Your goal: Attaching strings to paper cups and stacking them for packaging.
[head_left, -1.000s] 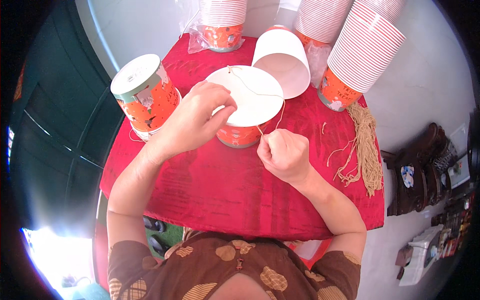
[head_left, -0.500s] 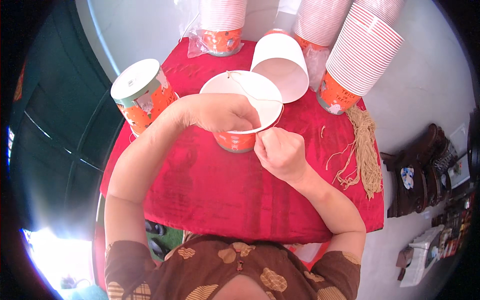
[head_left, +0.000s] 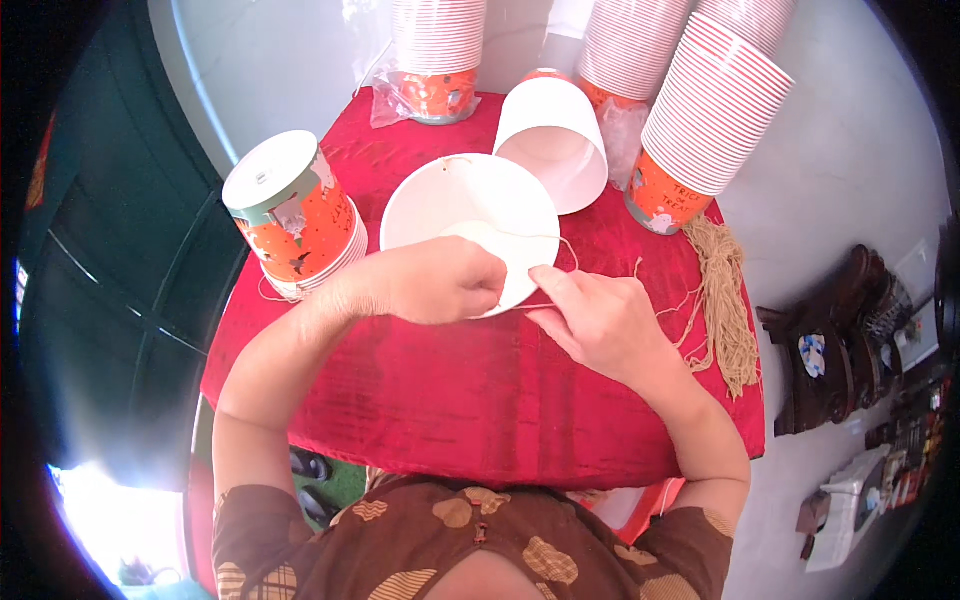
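Note:
A white-lined paper bucket tilts toward me, its mouth facing up. Thin tan string is fixed at its far rim, crosses the inside and loops over the right edge. My left hand is closed at the near rim, with a short length of string stretching from its fingers toward my right hand. At the right side of the rim, my right hand has thumb and forefinger close around the string, a fingertip touching the rim. The string's exact hold inside each hand is partly hidden.
Upside-down orange buckets stand stacked at left on the red tablecloth. Another white bucket lies on its side behind. Tall bucket stacks line the back. A bundle of tan string lies at the right edge.
My left hand has come from inside the bucket to its near rim. My right hand's fist has loosened into thumb and forefinger at the rim. The bucket has tipped toward me.

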